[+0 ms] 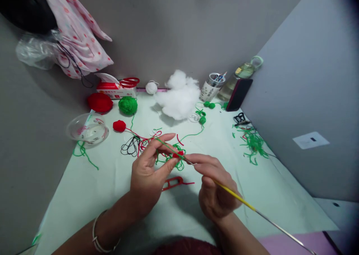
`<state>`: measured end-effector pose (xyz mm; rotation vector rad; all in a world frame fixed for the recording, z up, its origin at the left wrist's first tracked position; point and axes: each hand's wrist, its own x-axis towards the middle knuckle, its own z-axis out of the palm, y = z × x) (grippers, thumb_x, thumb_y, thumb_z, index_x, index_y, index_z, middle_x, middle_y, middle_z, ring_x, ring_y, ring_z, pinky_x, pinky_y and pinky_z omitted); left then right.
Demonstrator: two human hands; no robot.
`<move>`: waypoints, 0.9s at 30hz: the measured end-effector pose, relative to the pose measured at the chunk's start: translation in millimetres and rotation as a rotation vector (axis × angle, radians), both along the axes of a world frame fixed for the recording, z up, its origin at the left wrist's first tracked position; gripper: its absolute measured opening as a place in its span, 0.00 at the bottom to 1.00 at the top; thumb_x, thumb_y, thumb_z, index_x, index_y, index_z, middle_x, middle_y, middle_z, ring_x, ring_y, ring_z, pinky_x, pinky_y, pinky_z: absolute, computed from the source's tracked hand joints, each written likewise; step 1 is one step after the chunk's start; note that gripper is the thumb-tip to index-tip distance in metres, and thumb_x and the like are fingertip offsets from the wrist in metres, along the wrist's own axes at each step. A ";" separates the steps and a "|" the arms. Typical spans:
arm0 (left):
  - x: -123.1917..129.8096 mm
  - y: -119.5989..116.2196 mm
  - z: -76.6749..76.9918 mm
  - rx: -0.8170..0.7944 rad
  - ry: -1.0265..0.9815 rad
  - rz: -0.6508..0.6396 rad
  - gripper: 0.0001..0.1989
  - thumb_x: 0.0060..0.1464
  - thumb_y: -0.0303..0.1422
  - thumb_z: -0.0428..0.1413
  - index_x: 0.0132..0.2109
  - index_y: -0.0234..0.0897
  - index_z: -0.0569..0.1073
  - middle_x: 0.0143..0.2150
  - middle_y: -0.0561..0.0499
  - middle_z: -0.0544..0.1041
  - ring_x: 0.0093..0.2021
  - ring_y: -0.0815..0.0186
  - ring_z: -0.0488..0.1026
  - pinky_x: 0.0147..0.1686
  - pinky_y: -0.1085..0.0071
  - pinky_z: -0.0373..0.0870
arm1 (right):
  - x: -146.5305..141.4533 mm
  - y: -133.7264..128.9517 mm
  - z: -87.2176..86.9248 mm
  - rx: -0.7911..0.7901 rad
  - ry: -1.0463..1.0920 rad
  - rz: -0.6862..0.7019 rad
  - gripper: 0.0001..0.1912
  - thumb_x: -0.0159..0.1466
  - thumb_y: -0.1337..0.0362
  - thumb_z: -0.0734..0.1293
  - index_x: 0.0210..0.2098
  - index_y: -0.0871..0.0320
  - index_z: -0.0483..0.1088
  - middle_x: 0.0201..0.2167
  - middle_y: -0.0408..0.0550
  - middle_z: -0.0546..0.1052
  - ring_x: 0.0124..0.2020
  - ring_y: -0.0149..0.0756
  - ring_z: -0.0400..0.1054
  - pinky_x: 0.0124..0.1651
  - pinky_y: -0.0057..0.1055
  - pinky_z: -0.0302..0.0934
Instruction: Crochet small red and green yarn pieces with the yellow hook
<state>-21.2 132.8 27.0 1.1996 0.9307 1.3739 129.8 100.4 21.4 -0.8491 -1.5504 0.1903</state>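
Observation:
My left hand [148,172] pinches a small red and green crocheted piece [178,155] between thumb and fingers, with green yarn running over the index finger. A long hook with a yellow grip [234,194] is held in my right hand [217,184]; its metal tip meets the piece at the left fingertips. Beneath and behind the hands lies a tangle of green yarn [178,166]. A red plastic tool [174,181] with a bit of red yarn rests on the table just below them.
White stuffing [179,97], a green ball [128,105], red balls [100,102] and a tissue box [116,90] stand at the back. Clear bowls [92,129] are left; a pen cup [212,86], bottle [235,81], phone [239,94] and green scraps [254,142] are right.

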 end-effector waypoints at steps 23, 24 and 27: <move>-2.7 -1.6 -5.2 0.072 0.106 0.055 0.16 0.59 0.25 0.67 0.50 0.52 0.84 0.38 0.56 0.86 0.43 0.63 0.82 0.54 0.66 0.75 | 7.7 -3.7 1.5 0.002 -0.137 0.009 0.11 0.75 0.68 0.64 0.50 0.57 0.79 0.47 0.58 0.85 0.43 0.39 0.83 0.39 0.33 0.79; -2.9 -0.9 -5.4 0.070 0.103 0.049 0.16 0.59 0.25 0.67 0.50 0.52 0.84 0.38 0.56 0.86 0.43 0.64 0.82 0.54 0.67 0.76 | 8.6 -3.0 2.7 -0.009 -0.139 0.012 0.11 0.74 0.68 0.64 0.49 0.57 0.79 0.47 0.57 0.85 0.42 0.39 0.83 0.39 0.33 0.78; -3.3 1.9 -5.3 0.108 0.123 0.064 0.16 0.58 0.24 0.67 0.48 0.50 0.84 0.39 0.55 0.86 0.42 0.63 0.82 0.51 0.67 0.77 | 10.3 0.0 1.6 -0.021 -0.178 0.014 0.11 0.73 0.72 0.65 0.47 0.58 0.80 0.46 0.58 0.85 0.42 0.38 0.83 0.39 0.31 0.79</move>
